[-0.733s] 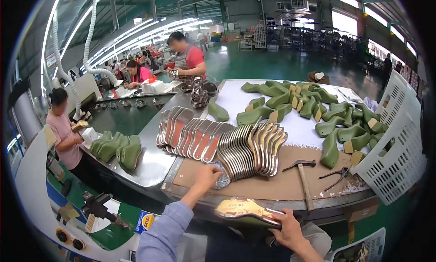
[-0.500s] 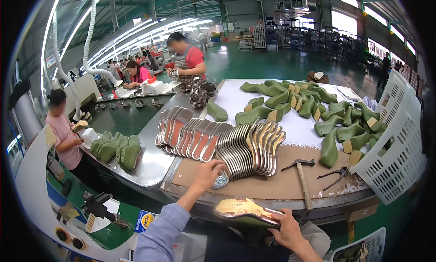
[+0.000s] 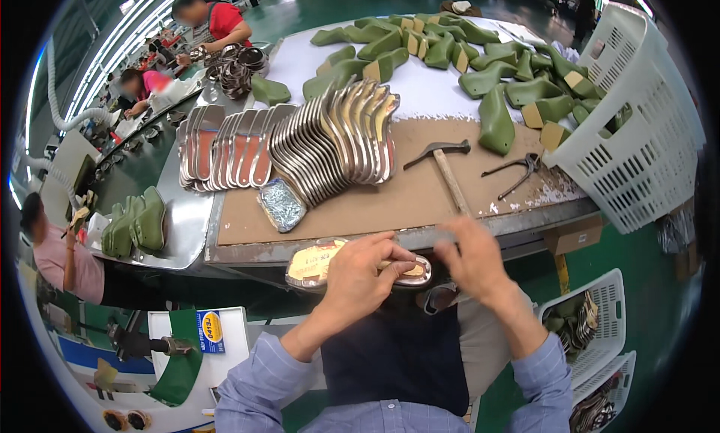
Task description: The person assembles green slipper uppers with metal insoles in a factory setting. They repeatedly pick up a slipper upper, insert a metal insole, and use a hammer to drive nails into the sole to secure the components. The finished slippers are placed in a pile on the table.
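Note:
A green shoe last with a yellow insole board [image 3: 309,266] on its upturned sole lies across my lap, below the table edge. Over its narrower part rests my left hand [image 3: 358,274], thumb and fingertips pinched together; whatever they hold is too small to make out. My right hand [image 3: 474,259], its fingers smeared by motion, is raised just right of the last. Beyond it a hammer [image 3: 451,182] lies on the table, wooden handle toward me. A small tray of nails [image 3: 283,206] stands beside a row of silver-rimmed insole boards [image 3: 322,148].
Pincers [image 3: 517,170] lie right of the hammer. Many green lasts [image 3: 495,122] cover the far table, beside a white basket [image 3: 630,133]. More baskets [image 3: 611,305] stand on the floor at right. Several lasts [image 3: 135,223] stand on the left metal table, near a co-worker [image 3: 67,264].
My left hand has gone from the nail tray to the last's sole. My right hand has let go of the last and risen toward the hammer handle. The view has tilted down.

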`<state>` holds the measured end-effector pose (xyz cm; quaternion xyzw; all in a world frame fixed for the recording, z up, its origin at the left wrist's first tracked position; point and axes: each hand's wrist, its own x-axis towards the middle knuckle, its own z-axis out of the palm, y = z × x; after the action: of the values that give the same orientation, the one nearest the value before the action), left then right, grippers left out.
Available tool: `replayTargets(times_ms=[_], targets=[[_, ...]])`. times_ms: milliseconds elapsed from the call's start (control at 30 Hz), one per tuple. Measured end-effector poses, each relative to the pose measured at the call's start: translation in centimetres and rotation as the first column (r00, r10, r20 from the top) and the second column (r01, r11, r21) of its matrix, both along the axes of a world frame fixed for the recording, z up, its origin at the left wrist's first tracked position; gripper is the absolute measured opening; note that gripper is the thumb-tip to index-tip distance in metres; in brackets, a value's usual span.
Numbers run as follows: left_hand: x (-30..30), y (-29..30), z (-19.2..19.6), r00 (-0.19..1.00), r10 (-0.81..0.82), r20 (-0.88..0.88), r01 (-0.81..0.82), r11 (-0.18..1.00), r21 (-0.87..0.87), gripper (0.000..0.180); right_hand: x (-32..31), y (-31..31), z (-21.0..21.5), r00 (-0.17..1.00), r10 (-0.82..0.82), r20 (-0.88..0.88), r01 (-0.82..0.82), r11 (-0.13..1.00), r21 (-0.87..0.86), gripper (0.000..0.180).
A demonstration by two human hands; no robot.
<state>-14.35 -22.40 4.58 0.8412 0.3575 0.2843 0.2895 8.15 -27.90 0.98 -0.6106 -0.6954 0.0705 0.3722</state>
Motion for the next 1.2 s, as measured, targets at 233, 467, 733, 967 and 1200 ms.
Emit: replayTargets(times_ms=[233,467,733,967,1200], targets=[[1.0,0.2,-0.5,0.982,0.074,-0.176,-0.07,0.997,0.03,0.009,4.4,5.9,-3.1,0.898,-0.165,0.409,0.295,0.914,-0.279,0.038],[1.1,0.0,-0.5,0.982,0.084,-0.17,-0.079,0.996,0.04,0.01,3.5,0.1,1.5,0.91,-0.208,-0.358,0.156,0.973,-0.168,0.044],[1.1,0.0,-0.3,0.994,0.007,-0.111,0.006,0.992,0.124,0.007,2.9,-10.2,6.3,0.961,-0.067,-0.27,0.022,0.986,-0.166,0.05],[1.2,-0.1,0.0,0.996,0.011,-0.092,-0.003,0.996,0.089,0.007,1.2,-12.4,7.9,0.99,0.059,-0.132,-0.056,0.998,0.023,0.047],[0.4,0.5,0.7,0.961,-0.066,-0.269,0.099,0.989,0.111,0.033,1.2,-12.5,7.9,0.979,0.072,-0.192,-0.089,0.993,-0.083,0.047]])
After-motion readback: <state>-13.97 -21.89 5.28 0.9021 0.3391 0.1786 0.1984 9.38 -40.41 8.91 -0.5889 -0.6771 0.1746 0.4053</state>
